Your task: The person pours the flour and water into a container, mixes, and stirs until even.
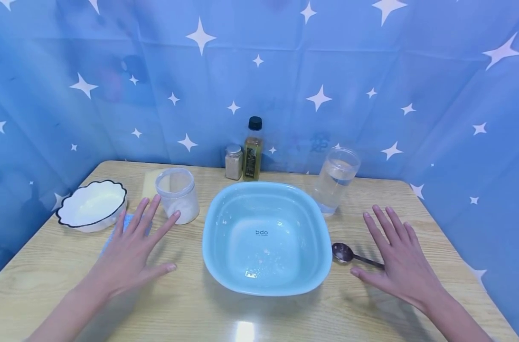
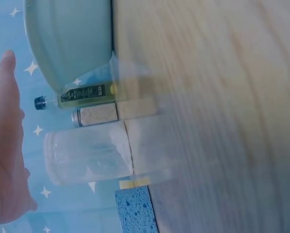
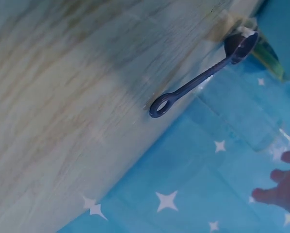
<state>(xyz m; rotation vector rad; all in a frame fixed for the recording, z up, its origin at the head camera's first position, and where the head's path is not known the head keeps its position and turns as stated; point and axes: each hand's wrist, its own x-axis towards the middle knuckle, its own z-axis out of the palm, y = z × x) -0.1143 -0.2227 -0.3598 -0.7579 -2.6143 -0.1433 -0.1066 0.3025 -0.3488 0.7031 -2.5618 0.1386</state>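
Note:
A light blue basin (image 1: 265, 286) stands mid-table, with white residue and droplets on its bottom. To its left my left hand (image 1: 124, 261) hovers with fingers spread, holding nothing. Its fingertips overlap a clear jar (image 1: 183, 204) of white powder in the head view, and the hand partly hides a blue sponge (image 2: 135, 208). On the other side, my right hand (image 1: 402, 268) is also spread and holds nothing. Nearest to it lies a dark spoon (image 1: 343, 252), its bowl spotted white. The right wrist view shows the spoon's looped handle (image 3: 193, 83) apart from the fingers.
A white bowl (image 1: 92, 205) with a dark scalloped rim stands at the far left. Behind the basin are a small capped shaker (image 1: 233, 164) and an oil bottle (image 1: 252, 156). A clear glass of water (image 1: 334, 183) stands back right. Starry blue cloth (image 1: 259, 85) surrounds the table.

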